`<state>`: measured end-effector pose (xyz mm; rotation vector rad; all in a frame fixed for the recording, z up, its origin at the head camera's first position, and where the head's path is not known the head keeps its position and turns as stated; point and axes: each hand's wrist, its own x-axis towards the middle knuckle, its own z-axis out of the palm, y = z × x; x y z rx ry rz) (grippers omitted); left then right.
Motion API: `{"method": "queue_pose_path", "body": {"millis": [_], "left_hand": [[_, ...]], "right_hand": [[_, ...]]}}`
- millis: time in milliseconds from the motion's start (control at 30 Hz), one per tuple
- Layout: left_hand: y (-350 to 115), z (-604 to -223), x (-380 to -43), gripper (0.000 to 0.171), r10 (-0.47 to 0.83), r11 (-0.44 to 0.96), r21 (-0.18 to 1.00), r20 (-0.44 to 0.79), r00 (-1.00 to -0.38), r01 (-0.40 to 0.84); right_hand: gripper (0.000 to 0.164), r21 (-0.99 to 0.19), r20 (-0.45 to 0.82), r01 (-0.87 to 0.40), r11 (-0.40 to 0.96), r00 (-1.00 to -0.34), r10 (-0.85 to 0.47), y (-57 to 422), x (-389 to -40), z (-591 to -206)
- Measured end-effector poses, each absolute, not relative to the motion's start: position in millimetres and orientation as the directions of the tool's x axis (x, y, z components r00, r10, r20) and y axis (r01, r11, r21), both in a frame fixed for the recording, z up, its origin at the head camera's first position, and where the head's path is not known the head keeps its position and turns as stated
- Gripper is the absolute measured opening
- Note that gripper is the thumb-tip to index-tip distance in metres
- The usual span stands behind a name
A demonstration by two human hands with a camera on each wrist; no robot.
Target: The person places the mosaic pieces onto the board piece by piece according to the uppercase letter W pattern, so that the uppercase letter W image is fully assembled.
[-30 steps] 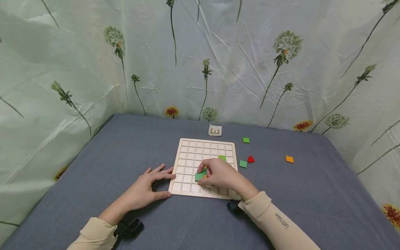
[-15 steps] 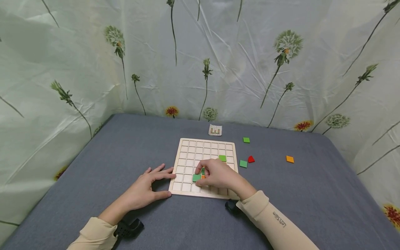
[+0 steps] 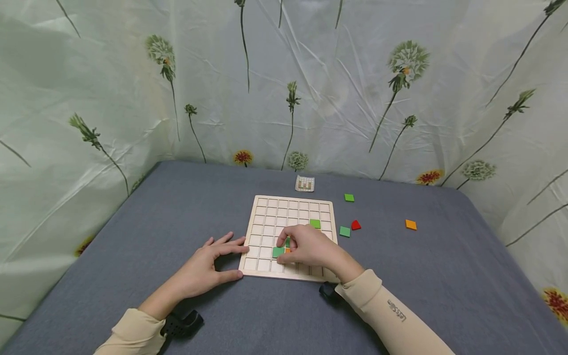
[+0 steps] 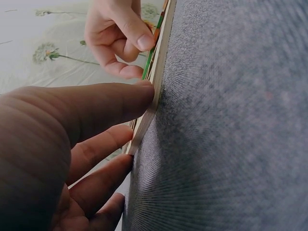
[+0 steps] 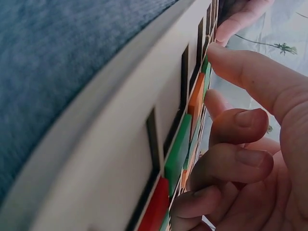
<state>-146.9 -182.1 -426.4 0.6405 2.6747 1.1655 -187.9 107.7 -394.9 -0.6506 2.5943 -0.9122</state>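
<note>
My right hand (image 3: 310,246) is over the wooden grid board (image 3: 269,220), thumb and index finger at opposite edges of a square green tile (image 3: 277,253). The tile sits at a cell in the lower left part of the board, pinched between them. Beside it in the right wrist view are an orange tile (image 5: 196,98), another green tile and a red tile (image 5: 155,207) in the board's cells. My left hand (image 3: 206,268) has its fingers spread, fingertips and thumb touching the board's left edge near the front corner. The right palm hides several cells.
Right of the board lie a green tile (image 3: 344,231), a red piece (image 3: 356,225), a light green tile (image 3: 349,197) and an orange tile (image 3: 410,225). A small pattern card (image 3: 304,184) lies behind the board. A flowered curtain (image 3: 346,98) hangs behind the grey table (image 3: 199,197).
My right hand has shifted slightly left with the green tile, and then stayed nearly still. The left hand has kept its place on the board's edge.
</note>
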Motion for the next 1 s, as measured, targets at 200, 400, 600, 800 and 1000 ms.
{"method": "queue_pose_path", "body": {"millis": [200, 400, 600, 800, 1000], "left_hand": [[-182.2, -426.1, -147.0, 0.051, 0.443, 0.603, 0.73, 0.028, -0.896, 0.32], [-182.2, -425.3, -147.0, 0.051, 0.445, 0.6, 0.734, 0.026, -0.895, 0.319], [-181.8, -424.3, -146.8, 0.051, 0.442, 0.601, 0.737, 0.016, -0.897, 0.309], [-181.3, -423.8, -146.3, 0.051, 0.441, 0.599, 0.741, 0.012, -0.897, 0.304], [-181.4, -423.9, -145.6, 0.049, 0.442, 0.598, 0.738, 0.023, -0.897, 0.314]], "right_hand": [[0.019, -0.659, -0.138, -0.311, 0.685, -0.845, -0.516, 109.5, -189.3, -394.3], [0.018, -0.667, -0.127, -0.319, 0.673, -0.841, -0.525, 111.2, -190.8, -394.3], [0.013, -0.647, -0.119, -0.312, 0.696, -0.86, -0.497, 119.1, -191.8, -392.5], [0.015, -0.641, -0.114, -0.276, 0.717, -0.889, -0.444, 138.4, -197.5, -390.7], [0.014, -0.629, -0.098, -0.232, 0.742, -0.923, -0.372, 165.1, -204.2, -387.3]]}}
